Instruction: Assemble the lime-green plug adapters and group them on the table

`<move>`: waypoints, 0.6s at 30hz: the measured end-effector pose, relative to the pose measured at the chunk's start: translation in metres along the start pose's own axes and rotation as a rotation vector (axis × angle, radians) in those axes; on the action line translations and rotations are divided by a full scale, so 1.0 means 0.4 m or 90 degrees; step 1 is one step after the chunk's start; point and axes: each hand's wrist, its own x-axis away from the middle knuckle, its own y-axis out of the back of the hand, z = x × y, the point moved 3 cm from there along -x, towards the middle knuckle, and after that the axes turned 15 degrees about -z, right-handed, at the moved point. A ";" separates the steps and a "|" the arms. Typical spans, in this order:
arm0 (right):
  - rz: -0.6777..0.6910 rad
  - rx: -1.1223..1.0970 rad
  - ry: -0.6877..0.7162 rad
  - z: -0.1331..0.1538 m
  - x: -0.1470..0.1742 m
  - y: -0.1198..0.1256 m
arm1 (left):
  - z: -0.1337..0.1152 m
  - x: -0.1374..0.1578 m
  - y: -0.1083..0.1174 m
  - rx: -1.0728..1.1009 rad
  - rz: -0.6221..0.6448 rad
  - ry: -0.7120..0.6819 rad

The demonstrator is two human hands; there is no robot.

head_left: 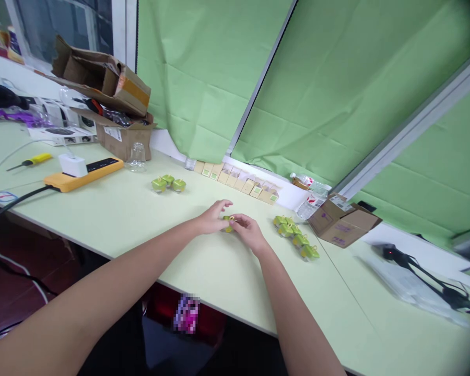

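Over the middle of the table, a small green-topped container (227, 225) with a thin loop on top sits between my two hands. My right hand (248, 231) pinches it from the right with thumb and fingers. On its other side my left hand (213, 218) is open, fingers spread apart and thumb close to the container; whether the thumb touches it I cannot tell. The fingers partly hide the container. Similar green-topped containers (285, 231) with clear bottoms stand in a cluster to the right. A group of three more containers (159, 184) is at the left.
Small cardboard boxes (241, 183) line the wall. An orange power strip (90, 174), a yellow screwdriver (37, 159), a clear jar (137, 156) and stacked cartons (121, 141) lie left. At right are plastic bottles (309, 206), a carton (342, 222) and a black strap-like device (426, 279).
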 end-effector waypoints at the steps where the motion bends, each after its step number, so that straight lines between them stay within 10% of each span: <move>1: -0.003 0.010 0.013 0.001 -0.001 -0.002 | 0.008 0.005 -0.001 -0.001 0.040 0.007; 11: -0.065 -0.009 0.008 0.020 0.000 0.002 | -0.008 0.018 -0.008 -0.058 0.110 -0.062; 18: -0.296 -0.355 -0.098 0.019 -0.041 0.127 | 0.018 -0.006 0.026 -0.276 0.035 -0.101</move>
